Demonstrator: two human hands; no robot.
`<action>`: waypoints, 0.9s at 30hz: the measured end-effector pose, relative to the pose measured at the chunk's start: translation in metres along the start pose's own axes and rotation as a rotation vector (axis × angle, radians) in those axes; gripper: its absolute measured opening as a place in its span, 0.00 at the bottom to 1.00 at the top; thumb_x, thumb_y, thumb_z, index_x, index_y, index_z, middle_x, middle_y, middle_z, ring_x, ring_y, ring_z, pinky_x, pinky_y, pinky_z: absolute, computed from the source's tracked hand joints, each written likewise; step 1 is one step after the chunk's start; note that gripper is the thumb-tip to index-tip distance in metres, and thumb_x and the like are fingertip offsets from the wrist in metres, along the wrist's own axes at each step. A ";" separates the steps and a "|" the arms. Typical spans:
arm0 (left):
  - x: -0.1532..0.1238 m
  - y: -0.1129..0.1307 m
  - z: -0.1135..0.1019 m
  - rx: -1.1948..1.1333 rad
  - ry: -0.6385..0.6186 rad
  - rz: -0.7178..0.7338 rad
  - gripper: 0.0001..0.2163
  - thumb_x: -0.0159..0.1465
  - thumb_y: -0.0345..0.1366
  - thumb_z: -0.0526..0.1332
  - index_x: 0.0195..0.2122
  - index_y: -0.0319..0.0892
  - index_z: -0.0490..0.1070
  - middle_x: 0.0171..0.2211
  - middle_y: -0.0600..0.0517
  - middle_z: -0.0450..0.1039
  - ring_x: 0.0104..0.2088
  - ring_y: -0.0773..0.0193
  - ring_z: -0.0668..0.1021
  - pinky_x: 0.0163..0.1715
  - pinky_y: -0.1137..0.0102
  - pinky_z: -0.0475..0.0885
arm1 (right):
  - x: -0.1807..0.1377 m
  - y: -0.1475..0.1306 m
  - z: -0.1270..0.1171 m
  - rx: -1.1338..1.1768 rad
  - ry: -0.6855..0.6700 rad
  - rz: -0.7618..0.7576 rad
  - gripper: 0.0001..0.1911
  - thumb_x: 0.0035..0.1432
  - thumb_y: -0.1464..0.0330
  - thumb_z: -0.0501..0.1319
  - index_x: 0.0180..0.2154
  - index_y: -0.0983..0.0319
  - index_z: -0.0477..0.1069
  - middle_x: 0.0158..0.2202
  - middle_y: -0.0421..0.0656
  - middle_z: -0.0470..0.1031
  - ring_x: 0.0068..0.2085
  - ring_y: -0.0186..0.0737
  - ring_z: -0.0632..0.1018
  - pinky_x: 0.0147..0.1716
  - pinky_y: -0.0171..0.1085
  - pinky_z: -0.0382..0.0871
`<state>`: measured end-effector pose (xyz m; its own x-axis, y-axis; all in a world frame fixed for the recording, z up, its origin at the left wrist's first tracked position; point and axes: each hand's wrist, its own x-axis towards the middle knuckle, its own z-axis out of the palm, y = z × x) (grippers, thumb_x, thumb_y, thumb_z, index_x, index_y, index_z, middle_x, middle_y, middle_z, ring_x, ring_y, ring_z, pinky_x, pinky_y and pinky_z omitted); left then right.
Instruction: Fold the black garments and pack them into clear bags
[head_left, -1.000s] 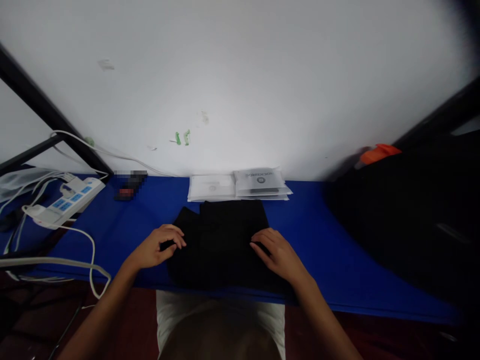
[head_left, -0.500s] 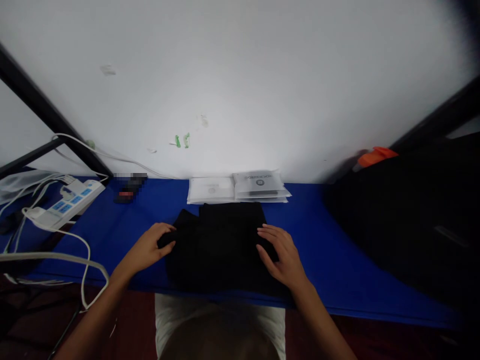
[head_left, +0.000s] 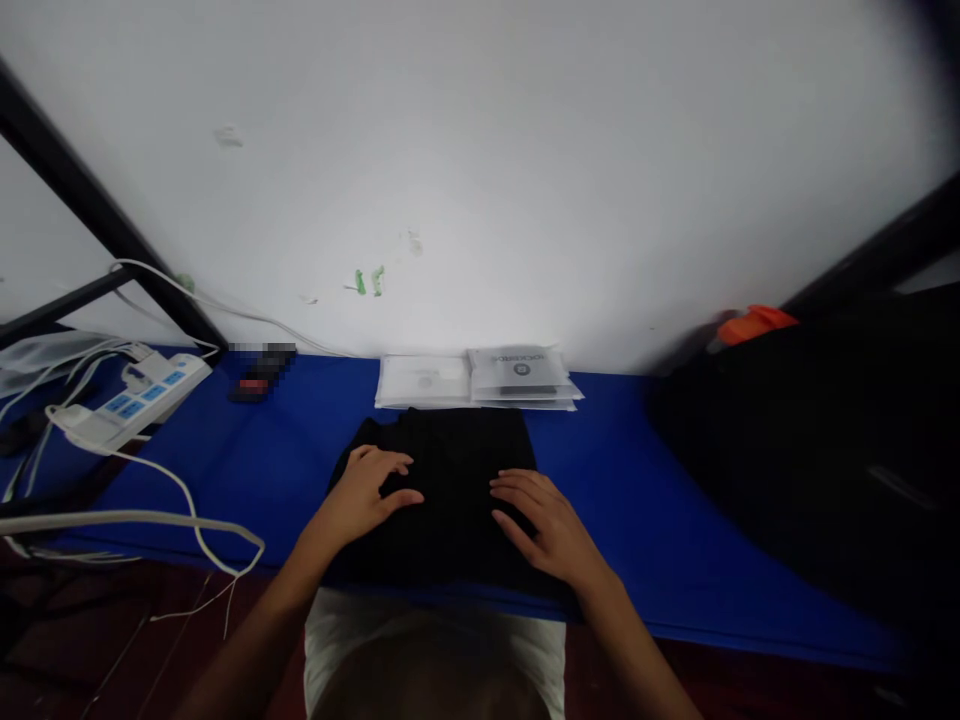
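Observation:
A black cloth garment (head_left: 450,520), folded into a rough rectangle, lies on the blue table in front of me; its exact kind cannot be made out. On its left part rests my left hand (head_left: 369,495), fingers apart and pointing inward. My right hand (head_left: 544,520) lies on the right part with the fingers stretched out and the thumb apart. Both hands touch the cloth from above without gripping it. Just behind the garment, against the wall, are flat frosted plastic packages (head_left: 424,382) and a small stack of printed ones (head_left: 521,375).
To the left a white power strip (head_left: 139,400) sits among tangled white cables (head_left: 187,500). A dark, blurred-out object (head_left: 262,372) lies near the wall. At the right a large black mass (head_left: 810,450) covers the table, with something orange (head_left: 757,323) behind it.
My left hand has moved right, from the garment's left edge onto its top, and the folded left side now lies flatter. My right hand has shifted slightly inward and down.

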<state>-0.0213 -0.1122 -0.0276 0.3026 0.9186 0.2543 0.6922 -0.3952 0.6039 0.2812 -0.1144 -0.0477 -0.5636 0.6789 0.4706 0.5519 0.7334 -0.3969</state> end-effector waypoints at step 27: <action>-0.015 -0.025 0.007 0.301 0.385 -0.295 0.11 0.57 0.44 0.66 0.29 0.43 0.69 0.55 0.42 0.65 0.58 0.41 0.64 0.55 0.44 0.62 | -0.002 0.003 0.001 0.105 0.043 0.044 0.10 0.64 0.70 0.58 0.48 0.58 0.69 0.44 0.48 0.77 0.50 0.48 0.76 0.49 0.51 0.72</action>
<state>-0.0380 -0.1163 -0.0519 -0.1533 0.9041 0.3988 0.8845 -0.0544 0.4633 0.2834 -0.1132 -0.0501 -0.5121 0.7099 0.4836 0.5067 0.7042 -0.4972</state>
